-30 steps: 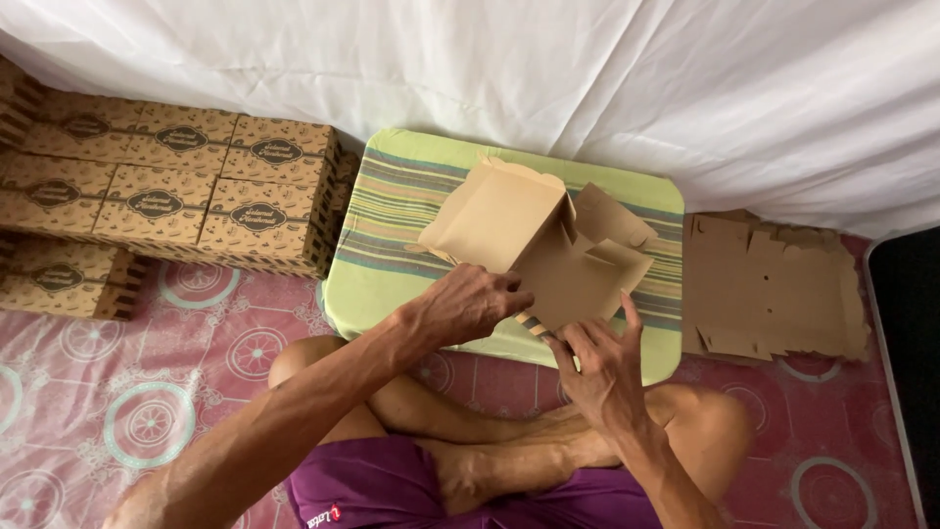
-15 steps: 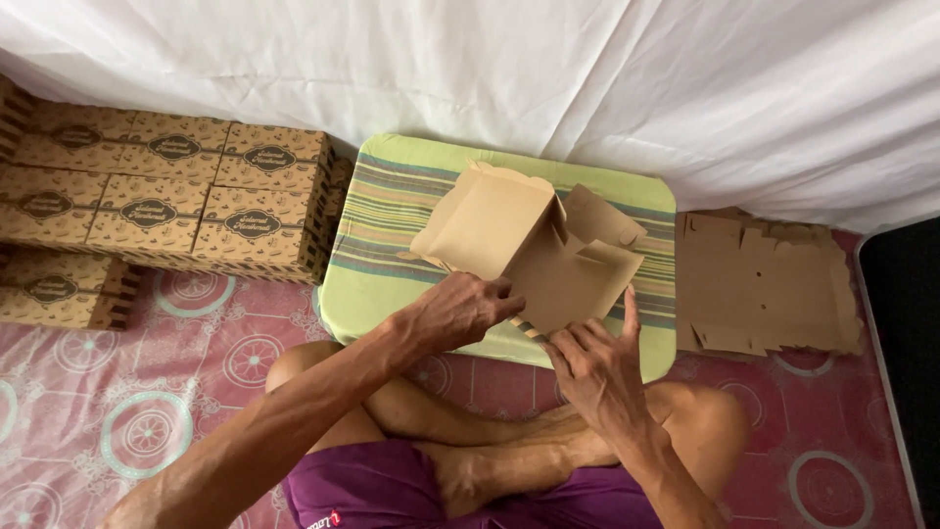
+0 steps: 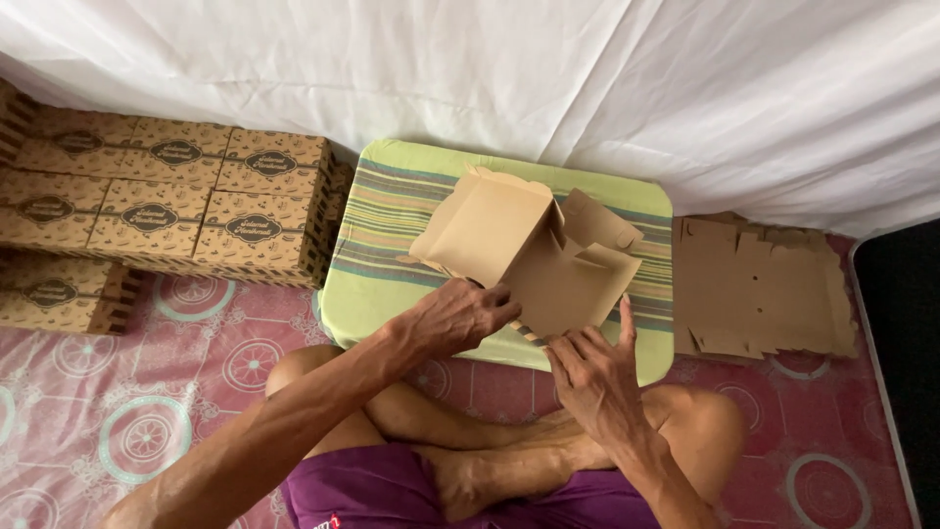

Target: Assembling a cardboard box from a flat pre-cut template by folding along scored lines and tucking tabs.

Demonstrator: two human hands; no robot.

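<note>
Seen from the head camera, a person sits cross-legged on a pink patterned floor mat [image 3: 117,411] before a low green striped cushion [image 3: 392,211] that serves as the work surface. The left hand [image 3: 455,318] is curled closed around the near lower edge of a brown cardboard box [image 3: 529,245], pinching it; the right hand [image 3: 592,377] lies half open, its fingers [image 3: 625,338] pressed flat against the box's front panel rather than gripping it. The box stands tilted above the cushion, partly formed: two walls are raised, while several flaps [image 3: 597,220] stick out loose and unlocked, so the folding appears about midway. To the left sit stacked finished boxes [image 3: 176,206], and to the right a pile of flat cardboard blanks [image 3: 759,289] waits unfolded. A white sheet [image 3: 587,78] hangs behind.
</note>
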